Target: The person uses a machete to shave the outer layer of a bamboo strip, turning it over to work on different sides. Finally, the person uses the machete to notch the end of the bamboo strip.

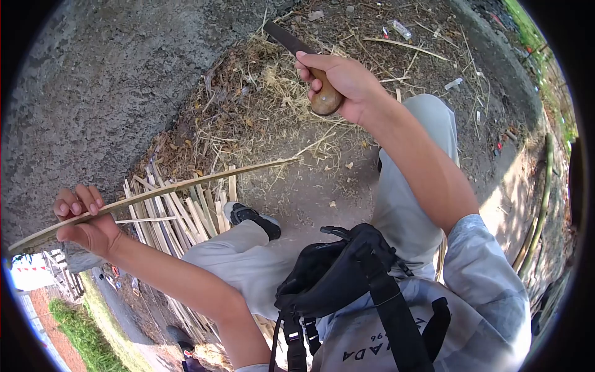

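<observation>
A long thin bamboo strip (204,178) runs from the lower left edge up toward the middle of the view. My left hand (87,218) holds it near its left end, thumb below and fingers above. At the top centre my right hand (338,80) is wrapped round the wooden handle of a knife (291,40), whose dark, wide blade points to the upper left. The blade is apart from the strip. Beneath the strip, many split bamboo pieces (180,214) lie in a pile on the ground beside my shoe.
Dry shavings (279,93) cover the ground in front, next to a rough concrete slab (111,80). A black bag (341,266) hangs at my front. Plastic litter (401,29) lies at the upper right. Another person's shoe (180,338) shows at the lower left.
</observation>
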Action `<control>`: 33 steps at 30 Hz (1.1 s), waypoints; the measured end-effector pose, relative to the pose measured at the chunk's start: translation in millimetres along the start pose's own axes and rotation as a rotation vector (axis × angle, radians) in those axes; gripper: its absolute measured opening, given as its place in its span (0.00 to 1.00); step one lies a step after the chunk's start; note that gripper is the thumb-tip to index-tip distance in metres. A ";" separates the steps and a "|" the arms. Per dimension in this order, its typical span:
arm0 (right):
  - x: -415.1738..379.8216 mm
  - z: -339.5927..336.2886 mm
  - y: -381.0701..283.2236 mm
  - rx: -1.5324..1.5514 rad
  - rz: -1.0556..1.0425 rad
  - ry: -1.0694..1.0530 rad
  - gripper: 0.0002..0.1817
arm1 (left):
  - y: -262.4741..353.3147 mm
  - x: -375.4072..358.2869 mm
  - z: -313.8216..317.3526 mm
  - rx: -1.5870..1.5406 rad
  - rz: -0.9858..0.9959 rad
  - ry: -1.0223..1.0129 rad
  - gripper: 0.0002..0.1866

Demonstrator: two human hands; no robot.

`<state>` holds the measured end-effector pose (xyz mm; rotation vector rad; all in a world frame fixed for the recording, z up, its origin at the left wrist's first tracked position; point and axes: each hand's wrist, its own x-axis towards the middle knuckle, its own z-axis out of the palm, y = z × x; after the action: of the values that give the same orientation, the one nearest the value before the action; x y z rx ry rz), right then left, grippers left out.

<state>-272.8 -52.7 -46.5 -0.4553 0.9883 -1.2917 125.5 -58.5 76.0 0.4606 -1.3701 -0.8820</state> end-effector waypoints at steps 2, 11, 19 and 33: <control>-1.4 -2.9 -1.0 0.010 0.003 0.021 0.10 | -1.9 0.2 8.0 0.073 -0.015 0.038 0.23; -5.5 -14.5 -11.8 0.039 0.007 0.080 0.09 | 50.0 -6.1 51.5 0.391 0.389 0.503 0.23; -6.4 -15.9 -6.0 -0.329 -0.026 0.060 0.14 | 83.3 -17.5 61.1 0.439 0.557 0.671 0.20; 32.9 -60.6 248.4 -1.639 -0.024 -0.600 0.16 | 156.5 -83.7 -28.2 0.335 0.591 0.759 0.10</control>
<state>-178.3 -3.6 -281.3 -1.9366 1.3099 -0.0171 198.1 95.6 133.2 0.5312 -0.8531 0.0378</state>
